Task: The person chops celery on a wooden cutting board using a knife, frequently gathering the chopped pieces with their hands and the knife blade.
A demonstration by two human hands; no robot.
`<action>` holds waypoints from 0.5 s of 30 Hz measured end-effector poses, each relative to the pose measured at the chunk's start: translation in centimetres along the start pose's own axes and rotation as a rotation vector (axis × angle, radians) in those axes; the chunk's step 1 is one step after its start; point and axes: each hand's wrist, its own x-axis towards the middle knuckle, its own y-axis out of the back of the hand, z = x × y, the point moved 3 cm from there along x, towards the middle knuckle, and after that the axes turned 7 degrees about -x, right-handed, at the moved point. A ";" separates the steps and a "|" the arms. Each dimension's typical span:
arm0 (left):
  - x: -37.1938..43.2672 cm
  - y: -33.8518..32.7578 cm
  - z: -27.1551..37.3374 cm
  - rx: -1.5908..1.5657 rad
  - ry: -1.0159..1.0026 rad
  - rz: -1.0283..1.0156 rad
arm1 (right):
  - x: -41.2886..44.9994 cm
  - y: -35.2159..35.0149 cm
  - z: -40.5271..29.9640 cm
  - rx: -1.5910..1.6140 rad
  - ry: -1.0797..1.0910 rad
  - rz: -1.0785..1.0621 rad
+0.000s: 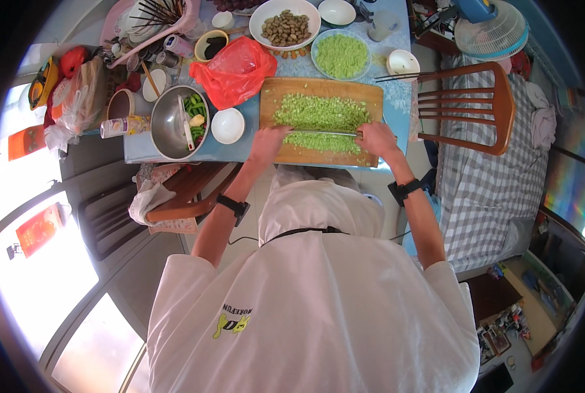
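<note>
A wooden cutting board lies at the table's near edge, strewn with finely chopped pale-green vegetable. Across it runs a kitchen knife, seen almost edge-on from above, with chopped bits on both sides of the blade. My right hand grips the knife at its right, handle end. At the opposite end, my left hand holds the blade's tip end, its fingers closed over it. Beyond the board, a clear plate carries a mound of similar chopped green vegetable.
Left of the board stand a small white bowl and a steel bowl with green peppers and a white-handled tool. A red plastic bag touches the board's far-left corner. Behind is a white bowl of brown nuts or beans. A wooden chair stands right.
</note>
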 end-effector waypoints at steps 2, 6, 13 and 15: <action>-0.2 -0.5 -0.5 -0.027 -0.012 0.025 | 0.3 -0.9 -0.1 -0.005 -0.007 -0.003; -0.2 -1.1 -0.7 0.041 0.015 -0.019 | 0.5 -1.9 0.0 -0.008 0.039 0.047; -0.7 -0.8 -0.4 0.033 0.000 0.033 | 0.2 -0.6 -0.1 -0.014 0.008 -0.007; -0.9 -1.7 -1.0 0.069 0.043 -0.031 | 0.8 -2.0 -0.2 -0.048 0.058 0.005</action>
